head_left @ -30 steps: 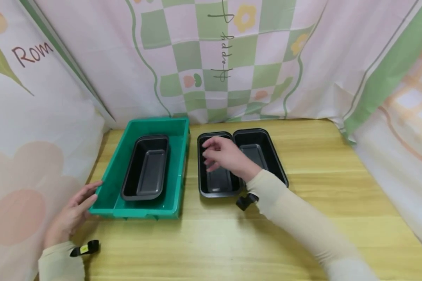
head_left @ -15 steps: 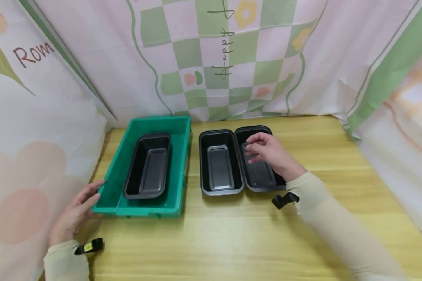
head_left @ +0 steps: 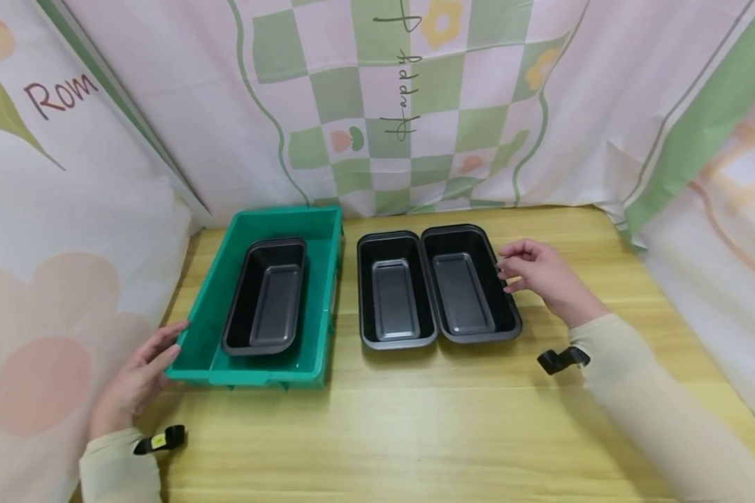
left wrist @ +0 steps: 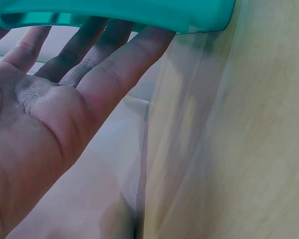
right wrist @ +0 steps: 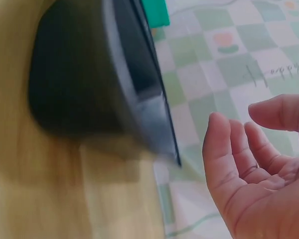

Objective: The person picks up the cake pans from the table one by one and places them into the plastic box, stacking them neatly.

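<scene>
A black loaf pan point(head_left: 275, 304) lies inside a green plastic tray point(head_left: 245, 378) on the left. My left hand point(head_left: 134, 381) touches the tray's near left corner; its fingers point(left wrist: 124, 62) reach out straight against the green wall, their tips partly hidden behind it. Two more black pans stand side by side on the wooden table: a middle loaf pan point(head_left: 395, 300) and a right loaf pan point(head_left: 464, 293). Beside the right pan's outer rim hovers my right hand point(head_left: 544, 276), fingers loosely bent and holding nothing. The right wrist view shows a gap between this hand and the pan.
The wooden table point(head_left: 377, 426) extends in front of the pans and out to the right. A printed curtain point(head_left: 434, 133) hangs along its back edge, with more fabric on the left and right sides. Dark straps sit on both wrists over light sleeves.
My right hand has moved rightward from above the middle pan, across the right pan, to beyond its right rim. The left hand, tray and pans stay in place.
</scene>
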`<state>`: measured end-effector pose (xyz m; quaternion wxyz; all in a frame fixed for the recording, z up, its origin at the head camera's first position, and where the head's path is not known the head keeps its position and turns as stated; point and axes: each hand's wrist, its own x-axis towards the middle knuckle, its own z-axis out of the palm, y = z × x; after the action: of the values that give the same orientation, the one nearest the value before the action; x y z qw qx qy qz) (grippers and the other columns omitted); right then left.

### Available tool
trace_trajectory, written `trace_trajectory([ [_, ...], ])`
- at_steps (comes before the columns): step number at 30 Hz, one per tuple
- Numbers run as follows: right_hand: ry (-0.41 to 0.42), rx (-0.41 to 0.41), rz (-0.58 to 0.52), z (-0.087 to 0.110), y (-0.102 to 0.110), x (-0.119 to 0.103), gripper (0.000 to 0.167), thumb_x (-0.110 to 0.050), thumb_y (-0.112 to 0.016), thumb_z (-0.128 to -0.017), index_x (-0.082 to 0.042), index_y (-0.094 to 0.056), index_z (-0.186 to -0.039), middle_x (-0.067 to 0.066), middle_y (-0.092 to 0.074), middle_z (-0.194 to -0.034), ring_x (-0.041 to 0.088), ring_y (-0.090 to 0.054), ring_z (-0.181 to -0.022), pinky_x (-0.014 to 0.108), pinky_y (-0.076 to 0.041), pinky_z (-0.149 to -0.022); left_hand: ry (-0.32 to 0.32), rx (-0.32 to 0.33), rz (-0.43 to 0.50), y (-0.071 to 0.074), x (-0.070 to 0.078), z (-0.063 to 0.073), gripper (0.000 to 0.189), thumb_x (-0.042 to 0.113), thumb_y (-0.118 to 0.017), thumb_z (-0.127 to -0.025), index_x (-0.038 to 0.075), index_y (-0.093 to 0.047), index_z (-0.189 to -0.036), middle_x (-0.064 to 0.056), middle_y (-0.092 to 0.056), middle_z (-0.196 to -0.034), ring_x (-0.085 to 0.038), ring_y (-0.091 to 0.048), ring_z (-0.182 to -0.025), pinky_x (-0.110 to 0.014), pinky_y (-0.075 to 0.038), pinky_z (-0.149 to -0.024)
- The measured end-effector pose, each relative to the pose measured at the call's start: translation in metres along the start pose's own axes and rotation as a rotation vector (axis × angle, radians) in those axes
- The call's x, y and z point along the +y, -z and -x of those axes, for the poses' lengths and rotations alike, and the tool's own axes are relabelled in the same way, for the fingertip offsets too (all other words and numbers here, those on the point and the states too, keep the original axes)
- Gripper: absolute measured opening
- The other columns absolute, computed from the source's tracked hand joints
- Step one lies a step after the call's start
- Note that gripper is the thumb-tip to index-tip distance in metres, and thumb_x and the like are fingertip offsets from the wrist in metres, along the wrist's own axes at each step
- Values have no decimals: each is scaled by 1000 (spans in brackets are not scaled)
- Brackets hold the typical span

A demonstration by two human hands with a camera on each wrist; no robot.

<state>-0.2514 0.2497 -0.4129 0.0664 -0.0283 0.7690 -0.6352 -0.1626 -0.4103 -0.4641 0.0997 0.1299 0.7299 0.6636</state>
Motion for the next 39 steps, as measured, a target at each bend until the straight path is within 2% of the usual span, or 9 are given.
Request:
trace_trajectory([
  [5,-16,21,43,2,12,12,19,-7,-53,-99,4,-48,-114,-3,-60,-94,15,-63,-84,34,-57,-67,8,-5,16,-1,-1,-2,45,6,-33,-108,14,-33,-152,13,-33,-143,0,-36,-123,-30,-56,-70],
  [13,-27,-6,69,5,18,21,21,-3,-53,-99,8,-46,-115,-6,-61,-92,12,-61,-85,35,-57,-70,42,39,-40,-3,2,0,44,9,-35,-108,15,-35,-152,12,-32,-141,-3,-37,-117,-24,-52,-71],
  [20,-48,-23,126,4,15,29,33,-2,-55,-97,14,-43,-124,13,-56,-106,12,-60,-87,36,-57,-74,39,44,-48,-4,3,0,44,8,-35,-108,15,-36,-151,12,-35,-140,-5,-45,-110,-24,-51,-65],
  [22,-63,-28,142,3,14,31,37,-3,-57,-96,14,-43,-126,17,-54,-110,12,-60,-86,36,-57,-75,31,42,-47,-3,2,1,44,7,-35,-108,15,-37,-150,12,-36,-140,-4,-48,-104,-23,-50,-60],
  [24,-73,-37,161,1,13,34,38,-2,-58,-96,13,-43,-127,21,-52,-113,12,-60,-86,35,-56,-75,24,46,-50,-3,2,0,43,7,-35,-107,16,-39,-150,12,-37,-139,-3,-50,-82,-23,-44,-50],
  [26,-79,-49,185,1,13,36,37,-2,-58,-95,12,-45,-127,23,-51,-115,12,-60,-85,35,-56,-73,18,53,-53,-3,2,0,43,7,-36,-107,17,-40,-149,12,-37,-138,-9,-41,-57,-28,-31,-41],
  [28,-78,-57,209,0,12,38,36,-1,-58,-95,11,-46,-126,23,-51,-117,12,-59,-85,34,-55,-72,13,61,-54,-3,1,0,42,7,-37,-107,18,-42,-147,12,-38,-137,-16,-23,-46,-36,-22,-40],
  [32,-73,-58,236,-2,11,41,37,0,-59,-93,10,-48,-127,22,-51,-115,12,-57,-82,32,-54,-68,5,63,-50,-3,0,-1,42,6,-36,-107,19,-43,-147,12,-38,-137,-24,-14,-47,-38,-19,-41],
  [39,-65,-43,240,-3,8,43,37,0,-60,-91,11,-51,-126,22,-51,-114,12,-55,-77,30,-52,-64,3,56,-28,-2,-1,0,42,6,-35,-107,18,-42,-147,12,-38,-138,-15,-26,-50,-36,-20,-42],
])
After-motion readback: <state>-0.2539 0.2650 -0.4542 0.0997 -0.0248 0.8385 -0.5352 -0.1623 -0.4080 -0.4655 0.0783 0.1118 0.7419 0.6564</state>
